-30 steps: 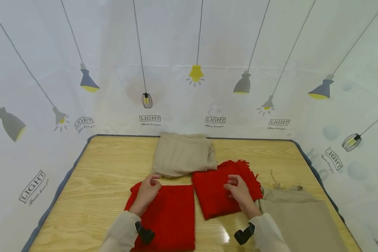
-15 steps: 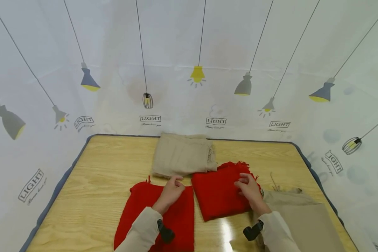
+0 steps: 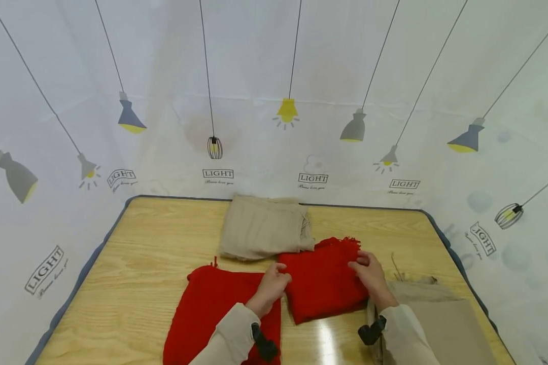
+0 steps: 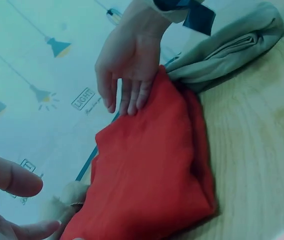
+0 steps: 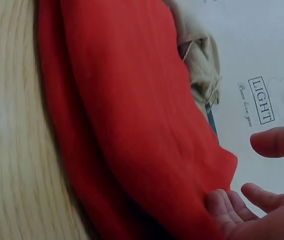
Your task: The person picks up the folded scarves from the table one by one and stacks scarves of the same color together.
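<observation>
A folded red scarf [image 3: 324, 284] with a fringed far edge lies between my two hands. My left hand [image 3: 269, 289] is at its left side, thumb and fingers apart, and overlaps a second red scarf [image 3: 219, 309] in the head view. At the opposite side, my right hand [image 3: 373, 279] has its fingertips against the cloth's edge. The left wrist view shows those right-hand fingers [image 4: 132, 97] pointing down, nearly straight, onto the red cloth. In the right wrist view the thumb [image 5: 274, 142] stays off the fabric.
A beige folded cloth [image 3: 265, 228] with a fringed side lies at the back, its front corner meeting the red scarf. Another beige cloth [image 3: 443, 319] covers the right front of the wooden table [image 3: 128, 263]. A printed curtain [image 3: 255, 76] surrounds the table.
My left hand has moved right, from above the left red scarf to the other one's left side. My right hand has shifted right to the edge. The left scarf's side has spread outward.
</observation>
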`<state>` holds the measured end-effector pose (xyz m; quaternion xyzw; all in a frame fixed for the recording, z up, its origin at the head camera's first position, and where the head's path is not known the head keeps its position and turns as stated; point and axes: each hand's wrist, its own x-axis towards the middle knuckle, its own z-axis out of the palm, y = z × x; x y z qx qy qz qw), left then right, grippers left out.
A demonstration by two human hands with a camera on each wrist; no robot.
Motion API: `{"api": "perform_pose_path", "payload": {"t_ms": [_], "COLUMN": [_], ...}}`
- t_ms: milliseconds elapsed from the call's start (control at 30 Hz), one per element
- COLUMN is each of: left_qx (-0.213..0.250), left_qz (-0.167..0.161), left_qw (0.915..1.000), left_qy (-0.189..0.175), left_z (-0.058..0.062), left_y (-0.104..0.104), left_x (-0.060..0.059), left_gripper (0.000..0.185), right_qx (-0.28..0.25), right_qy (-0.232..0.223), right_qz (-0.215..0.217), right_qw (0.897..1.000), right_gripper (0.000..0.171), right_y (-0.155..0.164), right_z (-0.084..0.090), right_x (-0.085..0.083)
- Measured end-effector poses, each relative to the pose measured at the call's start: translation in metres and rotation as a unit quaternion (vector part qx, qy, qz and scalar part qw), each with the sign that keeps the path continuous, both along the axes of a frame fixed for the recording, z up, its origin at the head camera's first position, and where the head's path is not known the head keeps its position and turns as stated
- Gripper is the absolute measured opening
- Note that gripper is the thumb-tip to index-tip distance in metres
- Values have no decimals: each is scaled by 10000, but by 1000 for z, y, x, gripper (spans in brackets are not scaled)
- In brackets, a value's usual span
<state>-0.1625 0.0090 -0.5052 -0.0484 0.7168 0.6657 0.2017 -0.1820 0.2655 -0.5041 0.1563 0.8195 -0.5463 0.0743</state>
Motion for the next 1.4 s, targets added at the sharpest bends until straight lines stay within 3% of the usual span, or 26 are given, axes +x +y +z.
{"api": "perform_pose_path", "payload": {"t_ms": [167,367,533,700,800,967,1400], "left_qx": [-413,-554,-420,-301,-250,95,616], "left_qz": [-136,-325,-74,196,311,437,301], "left_qw": [9991,9970,9977,9978,9979,9980,9953], "left_qy": [-23,-441,-529,-550,-501,-458,-683], "left_z": [1,0,-2,-6,-10,-14,-36], "left_y": [7,19,24,26,27,24,30], "left_x": [4,9,9,10,11,8,8], "left_gripper": [45,61,62,59,59,58,50], "right_qx": [279,1052,1732,2120,2182,2141,1798], "right_qy": [53,345,551,177,-14,147,140], "right_qz": [-28,114,276,394,497,618,490], "right_qw": [9996,9938,9830,9763,9746,9747,9824], "right_gripper": [58,56,57,63,67,69,65], "right_y": [4,6,6,8,8,9,11], "right_z": [-4,-10,-15,-23,-26,-25,-30], "right_x": [-4,-5,-7,-7,-8,-12,-10]}}
